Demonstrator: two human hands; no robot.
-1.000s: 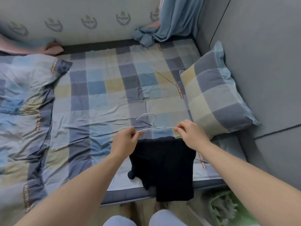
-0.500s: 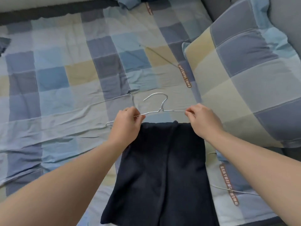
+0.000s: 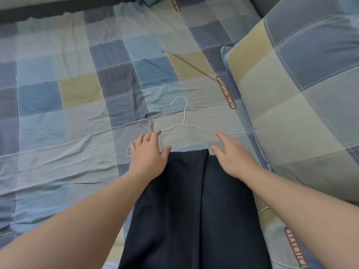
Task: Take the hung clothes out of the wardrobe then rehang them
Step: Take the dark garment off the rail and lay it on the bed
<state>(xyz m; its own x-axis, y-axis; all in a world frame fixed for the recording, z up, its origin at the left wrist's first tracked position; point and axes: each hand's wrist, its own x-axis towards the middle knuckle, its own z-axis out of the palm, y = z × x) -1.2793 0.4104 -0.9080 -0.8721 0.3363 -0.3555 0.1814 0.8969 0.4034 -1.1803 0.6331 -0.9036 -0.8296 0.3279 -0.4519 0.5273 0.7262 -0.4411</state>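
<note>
While over the wire hanger, fingers of left hand and right hand straight, spread.

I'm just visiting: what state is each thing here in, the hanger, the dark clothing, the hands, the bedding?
Wire hanger: lying flat, hook pointing away from the person.
Dark garment: spread flat, top edge just below the hanger's shoulders.
Left hand: open, fingers over the hanger's left end.
Right hand: open, fingertips at the hanger's right arm.
Pillow: lying to the hanger's right.
Sheet: wrinkled, under everything.
</note>
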